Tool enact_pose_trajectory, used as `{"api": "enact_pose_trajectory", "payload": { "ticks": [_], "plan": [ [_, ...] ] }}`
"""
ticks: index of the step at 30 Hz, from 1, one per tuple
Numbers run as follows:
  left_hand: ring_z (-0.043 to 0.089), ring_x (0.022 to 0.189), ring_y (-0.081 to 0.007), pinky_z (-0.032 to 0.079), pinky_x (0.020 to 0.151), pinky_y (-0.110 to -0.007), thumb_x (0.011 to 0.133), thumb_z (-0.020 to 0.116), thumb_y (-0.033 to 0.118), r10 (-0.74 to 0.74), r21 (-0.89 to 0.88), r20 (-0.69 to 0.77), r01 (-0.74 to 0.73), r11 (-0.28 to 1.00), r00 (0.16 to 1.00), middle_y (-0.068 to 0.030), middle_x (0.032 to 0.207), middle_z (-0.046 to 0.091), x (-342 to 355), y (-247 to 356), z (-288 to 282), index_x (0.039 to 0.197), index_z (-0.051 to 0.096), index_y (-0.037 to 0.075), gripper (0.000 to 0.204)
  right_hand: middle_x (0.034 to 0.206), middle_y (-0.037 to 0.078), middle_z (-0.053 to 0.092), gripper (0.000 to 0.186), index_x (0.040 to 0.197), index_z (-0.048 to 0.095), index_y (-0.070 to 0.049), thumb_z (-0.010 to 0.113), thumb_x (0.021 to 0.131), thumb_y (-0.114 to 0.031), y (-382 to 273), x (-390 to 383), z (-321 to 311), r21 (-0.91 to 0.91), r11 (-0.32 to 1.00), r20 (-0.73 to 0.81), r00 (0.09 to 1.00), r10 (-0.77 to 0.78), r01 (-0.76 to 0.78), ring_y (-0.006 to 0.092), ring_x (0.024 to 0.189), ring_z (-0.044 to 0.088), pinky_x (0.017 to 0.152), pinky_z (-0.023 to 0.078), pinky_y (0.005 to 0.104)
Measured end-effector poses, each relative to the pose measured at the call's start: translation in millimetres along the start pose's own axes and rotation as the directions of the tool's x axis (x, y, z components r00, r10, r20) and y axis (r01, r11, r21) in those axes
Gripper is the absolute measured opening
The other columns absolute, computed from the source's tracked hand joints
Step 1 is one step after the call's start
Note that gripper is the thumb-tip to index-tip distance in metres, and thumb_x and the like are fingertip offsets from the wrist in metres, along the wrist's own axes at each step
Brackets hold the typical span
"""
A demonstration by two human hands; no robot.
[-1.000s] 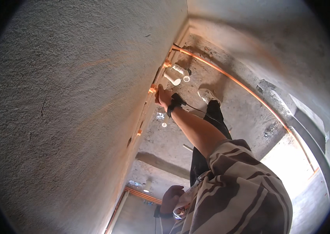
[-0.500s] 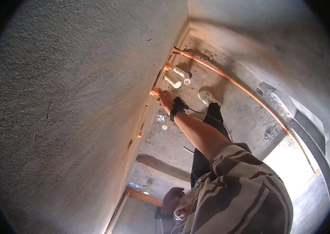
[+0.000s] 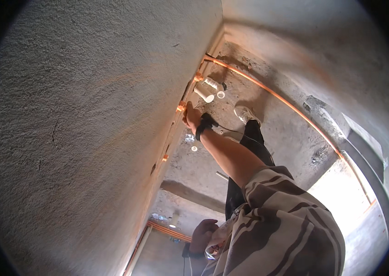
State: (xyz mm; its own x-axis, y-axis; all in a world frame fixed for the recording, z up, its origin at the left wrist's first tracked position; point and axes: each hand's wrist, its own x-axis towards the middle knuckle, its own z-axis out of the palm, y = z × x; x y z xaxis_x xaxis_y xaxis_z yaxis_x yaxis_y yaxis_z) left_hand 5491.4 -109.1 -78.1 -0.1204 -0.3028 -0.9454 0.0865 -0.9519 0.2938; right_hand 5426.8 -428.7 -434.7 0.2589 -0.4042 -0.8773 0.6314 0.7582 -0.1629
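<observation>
My right hand (image 3: 192, 117), reaching out on a bare forearm with a black strap round the wrist, is closed at a small orange pipe fitting (image 3: 181, 106) low on the rough grey wall (image 3: 88, 115). The fingers partly hide the fitting. Lower in the view, my left hand (image 3: 202, 236) is held near my body with its fingers curled round what looks like a clear plastic bag (image 3: 216, 248); its contents are not clear. Another orange fitting (image 3: 198, 77) sits farther along the wall, and one more (image 3: 165, 158) nearer.
White pipe pieces (image 3: 203, 94) lie on the concrete floor beside the wall. An orange pipe (image 3: 268, 91) runs across the floor toward the bright opening at right. My shoe (image 3: 247, 115) stands near it. More orange pipes (image 3: 171, 231) lie beyond a raised ledge (image 3: 192, 195).
My right hand has turned at the wrist, its knuckles rolling over while it stays at the orange fitting. The forearm has shifted slightly left. My left hand has hardly moved.
</observation>
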Motion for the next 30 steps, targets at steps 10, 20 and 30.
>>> {"api": "enact_pose_trajectory", "payload": {
  "ticks": [10, 20, 30],
  "plan": [
    [0.063, 0.103, -0.0196, 0.052, 0.094, -0.031, 0.089, 0.073, 0.034, 0.006, 0.007, 0.086, -0.007, 1.000, 0.996, -0.0106, 0.107, 0.065, 17.3, 7.4, -0.7, 0.134, 0.051, -0.003, 0.063, 0.056, 0.000, 0.047, 0.057, 0.076, 0.051, -0.015, 0.040, 0.102, -0.065, -16.0, 30.6, -34.6, -0.211, 0.961, -0.104, 0.973, -0.205, 0.180, 0.0103, 0.047, 0.049, 0.043, 0.036, 0.0287],
    [0.063, 0.102, -0.0201, 0.052, 0.093, -0.032, 0.086, 0.076, 0.037, 0.004, -0.052, 0.114, 0.002, 0.999, 0.993, -0.0108, 0.108, 0.065, 15.9, 17.9, 6.2, 0.137, 0.050, -0.003, 0.069, 0.065, 0.000, 0.053, 0.047, 0.082, 0.059, -0.009, 0.050, 0.102, -0.050, -1.0, 20.3, -36.0, -0.372, 0.817, -0.037, 0.873, -0.486, 0.440, 0.0106, 0.056, 0.052, 0.051, 0.041, 0.0276],
    [0.064, 0.102, -0.0193, 0.053, 0.092, -0.031, 0.088, 0.076, 0.042, 0.007, -0.010, 0.130, -0.006, 1.000, 0.992, -0.0107, 0.107, 0.064, 20.5, 12.7, 7.0, 0.137, 0.050, -0.003, 0.071, 0.083, 0.023, 0.070, 0.064, 0.111, 0.061, 0.000, 0.044, 0.103, -0.061, -20.9, 4.3, -34.5, -0.643, 0.667, -0.085, 0.830, -0.551, 0.377, 0.0418, 0.080, 0.070, 0.067, 0.051, 0.0490]
  ]
}}
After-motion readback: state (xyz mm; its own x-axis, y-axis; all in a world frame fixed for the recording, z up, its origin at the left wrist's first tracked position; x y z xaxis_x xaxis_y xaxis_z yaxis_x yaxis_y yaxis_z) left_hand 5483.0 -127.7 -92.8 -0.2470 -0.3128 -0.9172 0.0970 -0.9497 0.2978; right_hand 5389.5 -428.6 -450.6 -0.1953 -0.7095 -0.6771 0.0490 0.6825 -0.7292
